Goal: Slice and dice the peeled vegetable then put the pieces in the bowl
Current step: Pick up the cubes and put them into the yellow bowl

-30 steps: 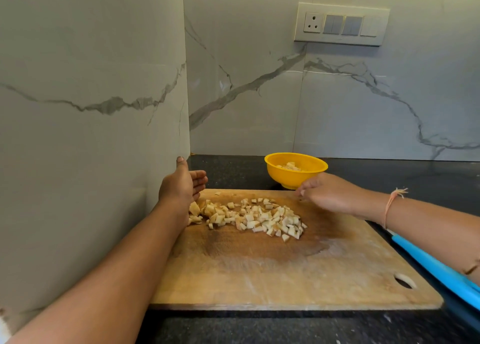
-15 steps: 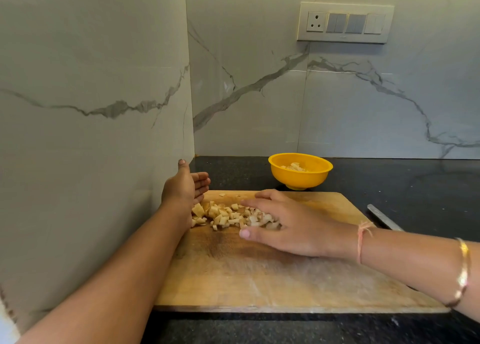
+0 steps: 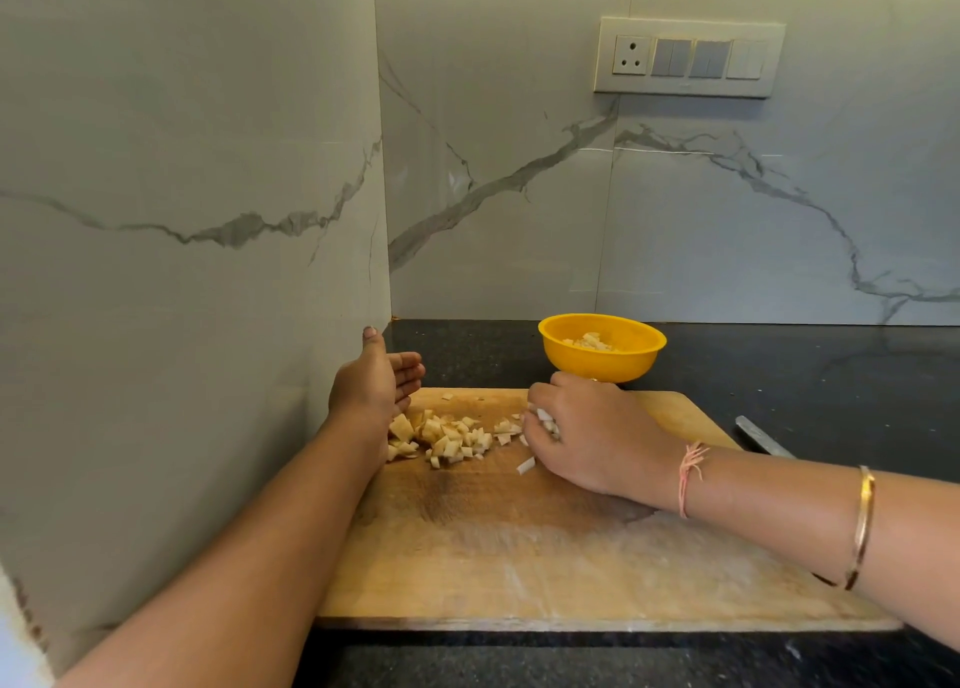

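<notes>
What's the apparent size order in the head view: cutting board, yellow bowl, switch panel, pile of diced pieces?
1. Wooden cutting board
2. Switch panel, though farthest from the camera
3. Yellow bowl and pile of diced pieces: about alike, not ranked

Corner of a kitchen. On the left, a pale marble-look wall (image 3: 182, 115) with a grey vein across its middle. Behind, a back wall (image 3: 519, 115) of the same tile, veined diagonally. High on it to the right, a cream switch plate (image 3: 688, 87): round-pin socket (image 3: 631, 54) at its left end, grey switches beside. Below, a black speckled counter (image 3: 805, 375) meeting both walls. Soft, even light, faint sheen on the tiles.
</notes>
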The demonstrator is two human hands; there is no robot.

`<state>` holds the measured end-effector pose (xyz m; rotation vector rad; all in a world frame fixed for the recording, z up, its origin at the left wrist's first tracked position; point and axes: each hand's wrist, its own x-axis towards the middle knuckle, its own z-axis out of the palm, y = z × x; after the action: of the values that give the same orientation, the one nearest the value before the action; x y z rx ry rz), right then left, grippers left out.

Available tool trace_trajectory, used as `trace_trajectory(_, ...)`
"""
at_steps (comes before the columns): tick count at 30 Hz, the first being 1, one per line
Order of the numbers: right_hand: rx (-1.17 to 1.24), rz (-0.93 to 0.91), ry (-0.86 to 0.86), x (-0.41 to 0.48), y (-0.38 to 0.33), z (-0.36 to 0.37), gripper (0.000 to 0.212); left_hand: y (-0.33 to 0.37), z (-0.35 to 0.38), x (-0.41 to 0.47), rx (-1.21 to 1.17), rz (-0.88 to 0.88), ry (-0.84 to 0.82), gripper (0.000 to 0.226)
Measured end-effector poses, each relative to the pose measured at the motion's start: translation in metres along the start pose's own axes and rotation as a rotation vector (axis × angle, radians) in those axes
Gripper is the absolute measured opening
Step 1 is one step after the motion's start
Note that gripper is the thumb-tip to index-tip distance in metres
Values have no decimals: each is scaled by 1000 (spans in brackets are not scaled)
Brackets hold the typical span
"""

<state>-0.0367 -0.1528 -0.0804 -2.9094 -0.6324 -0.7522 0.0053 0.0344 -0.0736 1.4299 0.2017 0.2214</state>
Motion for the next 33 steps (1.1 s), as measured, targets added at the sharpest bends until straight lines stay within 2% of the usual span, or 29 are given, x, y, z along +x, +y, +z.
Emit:
trace_trajectory(3,-91,-18,-13,1,2,-5,25,0,0,0,15,9,-2,57)
trace_trajectory(5,-16,40,-65,7,7,-7,24,0,1,0,26,20,-5,58)
trace_trajectory(8,402,356,-218,26,20,-11,29,-1,2,0,44,32,-3,58)
trace_trajectory(11,908,706,-346,41,36,-22,23,-2,2,1,58,40,2,58)
trace_trajectory(14,1140,800,-289,61,57,-36,20,-2,3,1,61,49,7,59)
trace_trajectory(17,1189,819,-91,85,76,-43,18,-3,4,1,57,57,20,59)
trace_trajectory(20,1119,837,138,103,92,-36,19,-3,4,2,50,64,28,58)
trace_trajectory(22,1025,829,187,111,98,-28,26,-4,4,3,47,66,34,58)
trace_trajectory(24,850,797,146,117,101,-21,30,-4,5,4,50,66,36,57)
trace_trajectory(28,458,655,-73,118,101,-10,24,-4,7,4,59,68,44,57)
trace_trajectory(32,270,566,31,112,100,-12,21,-3,7,5,63,74,42,57)
trace_trajectory(33,259,543,-6,112,100,-13,24,-4,7,5,61,75,41,57)
